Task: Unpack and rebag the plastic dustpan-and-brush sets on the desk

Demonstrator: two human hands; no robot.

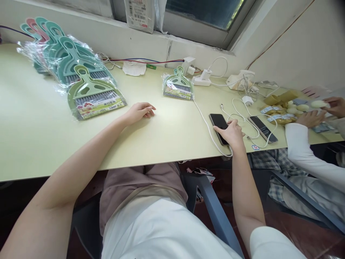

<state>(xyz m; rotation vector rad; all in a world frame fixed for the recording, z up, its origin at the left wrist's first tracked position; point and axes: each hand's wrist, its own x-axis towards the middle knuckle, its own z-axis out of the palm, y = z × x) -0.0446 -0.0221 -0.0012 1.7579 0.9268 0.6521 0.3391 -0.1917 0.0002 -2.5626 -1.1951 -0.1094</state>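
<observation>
My left hand [140, 110] rests on the pale green table with its fingers loosely apart and nothing in them. To its left lies a green dustpan and brush set [93, 93] in clear wrap with a printed card. A smaller wrapped dustpan set [178, 84] sits beyond it, toward the wall. My right hand [233, 135] grips a black smartphone [219, 124] across its lower part, thumb over the screen and fingers at the right edge. The phone lies on the table near the front edge, with a white cable [206, 124] running to its lower end.
More wrapped dustpan sets [54, 50] overlap at the back left. A power strip [201, 81] with chargers stands by the wall. A second phone [262, 128] lies among loose cables. At right, a co-worker's hands [312, 118] handle pale oval items beside yellow packs [281, 117].
</observation>
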